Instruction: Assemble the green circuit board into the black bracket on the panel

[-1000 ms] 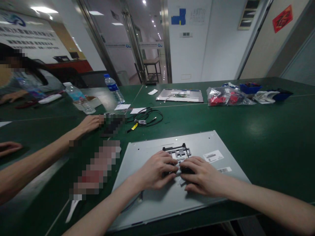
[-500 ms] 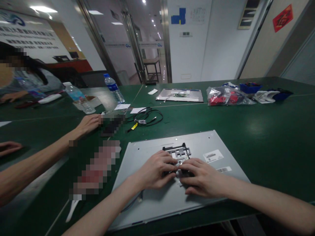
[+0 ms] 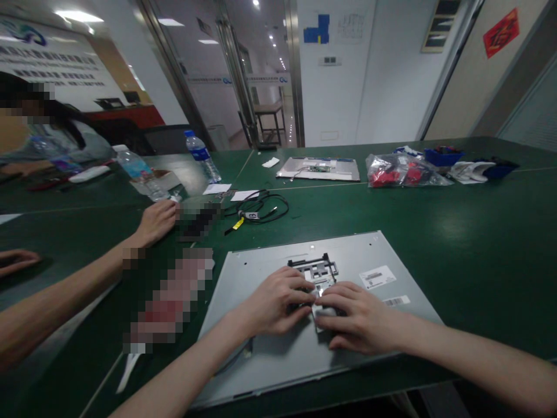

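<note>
A large flat grey metal panel (image 3: pixel 278 360) lies on the table before me. On its middle sits a metal bracket (image 3: pixel 319 268) with dark edges and rectangular openings; its near part is partly covered by my fingers. My left hand (image 3: pixel 278 299) is at the bracket's left side, fingers curled in and pressed on it. From the right, my right hand (image 3: pixel 354 316) has its bent fingers on the bracket's near end. The fingertips of both hands almost meet there. Two white labels, one a larger label (image 3: pixel 376 277), are stuck on the panel's right part.
At left another person's hand (image 3: pixel 159 220) rests near a bottle (image 3: pixel 141 174). A coiled black cable (image 3: pixel 265 212) lies beyond the panel. Farther back are a second panel (image 3: pixel 287 168) with a circuit board, a plastic bag (image 3: pixel 404 171) with red items and a blue tray (image 3: pixel 442 155).
My right hand has shifted slightly, and more of the bracket's pale near end shows between my hands. My left hand keeps its place. The other person's hand has moved a little.
</note>
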Demonstrator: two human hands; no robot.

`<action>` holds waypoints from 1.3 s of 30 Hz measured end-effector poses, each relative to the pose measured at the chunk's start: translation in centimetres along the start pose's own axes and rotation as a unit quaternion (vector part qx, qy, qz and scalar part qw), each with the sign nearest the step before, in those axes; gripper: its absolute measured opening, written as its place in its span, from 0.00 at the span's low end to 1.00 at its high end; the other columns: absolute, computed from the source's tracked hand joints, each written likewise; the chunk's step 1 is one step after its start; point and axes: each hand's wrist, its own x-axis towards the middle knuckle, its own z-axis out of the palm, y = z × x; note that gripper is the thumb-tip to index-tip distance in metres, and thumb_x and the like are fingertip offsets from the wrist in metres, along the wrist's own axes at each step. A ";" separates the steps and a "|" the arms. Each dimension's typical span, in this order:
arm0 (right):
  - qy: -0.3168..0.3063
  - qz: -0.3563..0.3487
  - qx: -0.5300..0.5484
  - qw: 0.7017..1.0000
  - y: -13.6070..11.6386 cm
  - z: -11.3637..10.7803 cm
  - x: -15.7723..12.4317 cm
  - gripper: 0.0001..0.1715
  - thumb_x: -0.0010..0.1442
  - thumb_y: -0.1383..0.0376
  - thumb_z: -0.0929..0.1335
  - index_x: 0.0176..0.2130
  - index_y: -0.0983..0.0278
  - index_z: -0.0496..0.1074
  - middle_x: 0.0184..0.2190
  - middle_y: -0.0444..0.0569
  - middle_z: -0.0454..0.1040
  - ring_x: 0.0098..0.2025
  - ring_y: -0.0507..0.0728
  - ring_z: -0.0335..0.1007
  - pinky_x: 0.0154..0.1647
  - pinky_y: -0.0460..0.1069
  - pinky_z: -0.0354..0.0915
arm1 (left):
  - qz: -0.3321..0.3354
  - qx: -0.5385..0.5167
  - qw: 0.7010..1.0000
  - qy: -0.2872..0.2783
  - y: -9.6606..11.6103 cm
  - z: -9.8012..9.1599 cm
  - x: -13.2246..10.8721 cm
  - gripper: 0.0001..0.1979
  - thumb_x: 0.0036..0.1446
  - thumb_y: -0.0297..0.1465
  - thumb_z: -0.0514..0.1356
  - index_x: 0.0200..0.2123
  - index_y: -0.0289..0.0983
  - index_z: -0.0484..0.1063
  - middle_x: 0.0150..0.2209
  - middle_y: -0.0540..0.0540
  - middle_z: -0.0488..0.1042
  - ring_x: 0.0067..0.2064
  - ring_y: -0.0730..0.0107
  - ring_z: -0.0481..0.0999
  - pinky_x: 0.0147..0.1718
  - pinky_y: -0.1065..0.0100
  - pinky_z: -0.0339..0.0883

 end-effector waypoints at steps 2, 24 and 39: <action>0.010 0.014 -0.005 1.000 0.1 0.2 0.0 0.23 0.66 0.54 0.66 0.57 0.61 0.67 0.59 0.55 0.65 0.58 0.62 0.60 0.59 0.58 0.60 | -0.004 0.000 1.000 0.002 0.0 0.0 0.0 0.12 0.61 0.31 0.57 0.47 0.42 0.75 0.47 0.45 0.77 0.45 0.59 0.72 0.45 0.54 0.66; -0.027 0.057 0.009 0.998 0.2 0.5 0.1 0.27 0.66 0.52 0.65 0.59 0.62 0.67 0.60 0.57 0.63 0.61 0.64 0.56 0.62 0.60 0.56 | -0.007 -0.017 1.000 0.014 0.3 0.0 0.1 0.09 0.62 0.32 0.56 0.40 0.40 0.76 0.43 0.44 0.78 0.43 0.60 0.72 0.45 0.56 0.65; -0.035 0.031 0.026 0.999 0.0 -0.3 0.1 0.25 0.65 0.52 0.67 0.56 0.62 0.69 0.62 0.57 0.61 0.63 0.64 0.54 0.62 0.60 0.57 | -0.003 -0.014 1.000 0.023 0.1 0.0 0.1 0.08 0.61 0.32 0.57 0.40 0.41 0.76 0.44 0.45 0.78 0.44 0.60 0.72 0.45 0.55 0.66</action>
